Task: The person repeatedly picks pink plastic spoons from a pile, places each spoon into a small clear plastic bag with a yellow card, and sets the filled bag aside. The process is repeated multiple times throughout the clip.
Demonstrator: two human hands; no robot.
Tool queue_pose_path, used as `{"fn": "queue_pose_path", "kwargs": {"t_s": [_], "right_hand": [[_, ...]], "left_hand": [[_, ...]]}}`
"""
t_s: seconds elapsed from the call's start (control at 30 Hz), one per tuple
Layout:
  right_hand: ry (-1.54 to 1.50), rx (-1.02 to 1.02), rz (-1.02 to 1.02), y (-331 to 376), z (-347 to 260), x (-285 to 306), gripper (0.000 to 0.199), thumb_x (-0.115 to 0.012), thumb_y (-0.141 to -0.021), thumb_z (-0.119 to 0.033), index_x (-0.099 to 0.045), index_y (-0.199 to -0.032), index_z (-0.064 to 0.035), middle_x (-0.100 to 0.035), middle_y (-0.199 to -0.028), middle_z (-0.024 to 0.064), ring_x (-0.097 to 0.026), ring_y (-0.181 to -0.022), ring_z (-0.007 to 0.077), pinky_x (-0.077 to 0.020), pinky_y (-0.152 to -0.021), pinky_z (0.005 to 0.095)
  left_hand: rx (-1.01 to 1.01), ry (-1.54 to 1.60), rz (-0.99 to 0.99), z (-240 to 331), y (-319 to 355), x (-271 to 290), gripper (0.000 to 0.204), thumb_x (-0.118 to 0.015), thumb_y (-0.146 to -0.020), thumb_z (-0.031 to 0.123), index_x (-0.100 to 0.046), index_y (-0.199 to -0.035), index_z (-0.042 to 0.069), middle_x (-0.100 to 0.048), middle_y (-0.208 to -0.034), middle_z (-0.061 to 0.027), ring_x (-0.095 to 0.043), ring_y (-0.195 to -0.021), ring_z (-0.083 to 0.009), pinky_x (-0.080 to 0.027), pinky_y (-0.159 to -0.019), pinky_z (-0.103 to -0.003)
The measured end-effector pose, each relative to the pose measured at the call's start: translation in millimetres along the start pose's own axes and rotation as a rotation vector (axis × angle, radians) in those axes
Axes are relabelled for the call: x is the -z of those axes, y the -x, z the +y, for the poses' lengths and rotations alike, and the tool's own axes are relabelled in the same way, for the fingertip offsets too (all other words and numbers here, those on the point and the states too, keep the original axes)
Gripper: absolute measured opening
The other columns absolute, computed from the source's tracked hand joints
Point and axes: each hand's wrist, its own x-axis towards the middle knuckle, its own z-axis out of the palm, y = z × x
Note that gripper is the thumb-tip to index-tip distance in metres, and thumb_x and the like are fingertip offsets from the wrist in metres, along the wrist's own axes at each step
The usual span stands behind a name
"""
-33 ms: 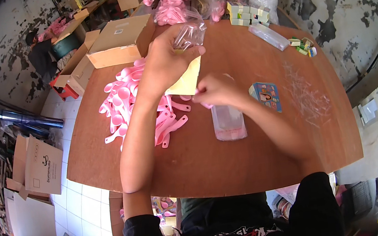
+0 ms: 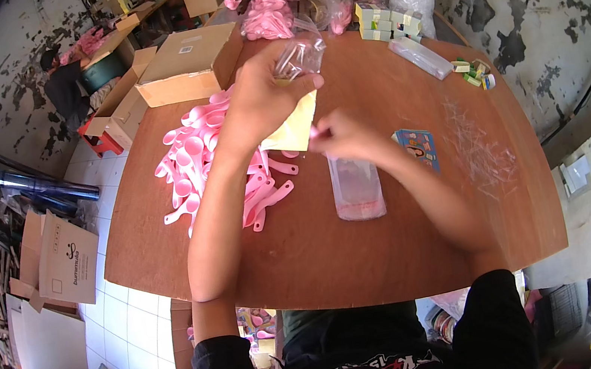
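Clear plastic bags (image 2: 299, 57) are bunched in the left hand (image 2: 264, 98), whose fingers are curled shut around them, raised over the tabletop (image 2: 306, 258) above a yellow card (image 2: 294, 130). The card pokes out at 5 o'clock from that hand. At 4 o'clock from the left hand, close by, the right hand (image 2: 342, 136) is pinched closed on something small and pink; what it is cannot be made out. Directly at 6 o'clock from the right hand, a flat clear pouch (image 2: 356, 187) lies on the wood, its upper end just under the fingers. Pink spoons (image 2: 212, 158) are heaped at 9 o'clock from the hands, partly under the left forearm. A printed card (image 2: 419, 148) lies at 3 o'clock from the right hand, near it. A cardboard box (image 2: 188, 64) sits at the far left edge at 11 o'clock. Bare wood stretches from the pouch to the near edge at 6 o'clock, and thin clear strips (image 2: 483, 147) are scattered toward the right edge.
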Motion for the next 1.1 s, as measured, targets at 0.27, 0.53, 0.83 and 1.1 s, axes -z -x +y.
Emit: {"fn": "queue_pose_path", "kwargs": {"t_s": [0.27,0.53,0.83,1.1], "right_hand": [[-0.287,0.047,0.614,52,15,119,0.027,-0.071,-0.091,-0.026,-0.066,-0.102,-0.0021,-0.062,-0.074,0.0014,-0.056,-0.057,0.0082,-0.0443,-0.048,0.0250],[-0.824,0.364,0.374,79,15,151,0.027,-0.060,-0.100,-0.025,-0.068,-0.109,-0.0010,-0.057,-0.075,-0.0017,-0.054,-0.061,0.0079,-0.0456,-0.057,0.0231],[-0.744,0.320,0.219,65,17,133,0.030,-0.056,-0.101,-0.027,-0.069,-0.108,-0.0003,-0.058,-0.075,-0.0024,-0.053,-0.064,0.0048,-0.0444,-0.057,0.0210],[-0.514,0.451,0.521,56,1,104,0.013,-0.072,-0.090,-0.012,-0.067,-0.095,-0.0012,-0.070,-0.086,0.0014,-0.058,-0.071,0.0033,-0.0458,-0.063,0.0193]], "left_hand": [[0.128,0.084,-0.247,-18,0,-30,0.048,-0.078,-0.084,0.006,-0.057,-0.127,0.003,-0.067,-0.101,-0.0021,-0.061,-0.089,-0.0064,-0.051,-0.076,-0.024],[0.146,0.201,-0.303,-33,6,-62,0.048,-0.081,-0.079,0.005,-0.060,-0.122,0.000,-0.067,-0.103,-0.0030,-0.061,-0.095,-0.0094,-0.050,-0.087,-0.028],[0.020,0.233,-0.357,-31,12,-76,0.034,-0.070,-0.094,0.019,-0.062,-0.121,0.001,-0.067,-0.097,-0.0015,-0.060,-0.087,-0.0073,-0.051,-0.077,-0.026],[0.122,0.270,-0.277,-36,9,-78,0.040,-0.045,-0.107,0.035,-0.066,-0.110,0.002,-0.063,-0.081,0.0004,-0.055,-0.071,-0.0054,-0.045,-0.061,-0.025]]}}
